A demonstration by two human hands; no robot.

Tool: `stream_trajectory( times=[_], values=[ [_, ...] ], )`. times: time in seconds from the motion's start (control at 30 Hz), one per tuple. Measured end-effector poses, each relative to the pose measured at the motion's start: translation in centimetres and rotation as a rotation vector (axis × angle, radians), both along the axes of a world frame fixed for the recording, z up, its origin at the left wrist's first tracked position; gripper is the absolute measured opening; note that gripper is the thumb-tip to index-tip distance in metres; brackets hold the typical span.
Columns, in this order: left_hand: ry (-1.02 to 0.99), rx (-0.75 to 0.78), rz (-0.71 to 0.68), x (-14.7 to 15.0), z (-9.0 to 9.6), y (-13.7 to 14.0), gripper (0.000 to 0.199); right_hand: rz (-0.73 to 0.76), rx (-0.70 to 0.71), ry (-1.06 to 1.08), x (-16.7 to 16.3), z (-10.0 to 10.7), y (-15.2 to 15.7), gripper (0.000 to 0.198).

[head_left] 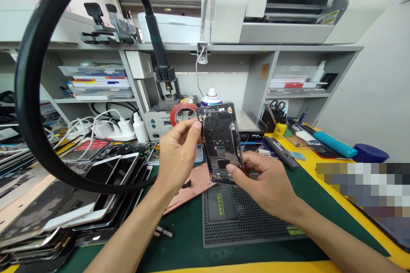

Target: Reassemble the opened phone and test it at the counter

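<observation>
Between both hands a phone frame [221,132] is held up and tilted, its dark inner side facing me. My left hand [181,147] pinches its left edge between thumb and fingers. My right hand [265,179] grips the lower right corner, thumb across the inner face and fingers behind. Below it lies a black honeycomb-patterned mat [253,230] on a green work surface [179,247]. A pink-copper phone back panel [192,187] rests partly behind my left wrist.
Stacked phone and tablet parts [73,196] fill the left side, under a thick black hose [28,94]. A hot-air station [156,121], red tape roll [179,113] and spray can [211,97] stand behind. At right are a yellow bottle [279,128] and a blue tool [335,144].
</observation>
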State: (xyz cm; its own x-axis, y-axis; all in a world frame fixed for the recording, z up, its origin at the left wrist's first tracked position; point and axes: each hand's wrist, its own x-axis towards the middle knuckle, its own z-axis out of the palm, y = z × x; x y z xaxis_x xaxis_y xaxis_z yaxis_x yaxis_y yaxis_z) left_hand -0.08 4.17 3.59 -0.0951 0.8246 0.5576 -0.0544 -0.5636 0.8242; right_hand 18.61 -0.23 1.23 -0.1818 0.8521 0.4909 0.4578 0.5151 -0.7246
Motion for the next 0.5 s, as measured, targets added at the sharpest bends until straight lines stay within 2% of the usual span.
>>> stream_trajectory(
  times=[0.17, 0.33, 0.5],
  values=[
    [0.055, -0.096, -0.082, -0.1, 0.6, -1.1, 0.029, -0.059, 0.038, 0.057, 0.3, 0.1, 0.2, 0.022],
    [0.365, -0.159, -0.125, 1.3, 0.5, -2.4, 0.027, 0.006, -0.078, 0.258, 0.7, 0.8, 0.4, 0.021],
    [0.292, -0.171, -0.128, 2.0, 0.1, -2.5, 0.019, 0.147, -0.183, 0.406, 0.7, 1.1, 0.5, 0.021]
  ],
)
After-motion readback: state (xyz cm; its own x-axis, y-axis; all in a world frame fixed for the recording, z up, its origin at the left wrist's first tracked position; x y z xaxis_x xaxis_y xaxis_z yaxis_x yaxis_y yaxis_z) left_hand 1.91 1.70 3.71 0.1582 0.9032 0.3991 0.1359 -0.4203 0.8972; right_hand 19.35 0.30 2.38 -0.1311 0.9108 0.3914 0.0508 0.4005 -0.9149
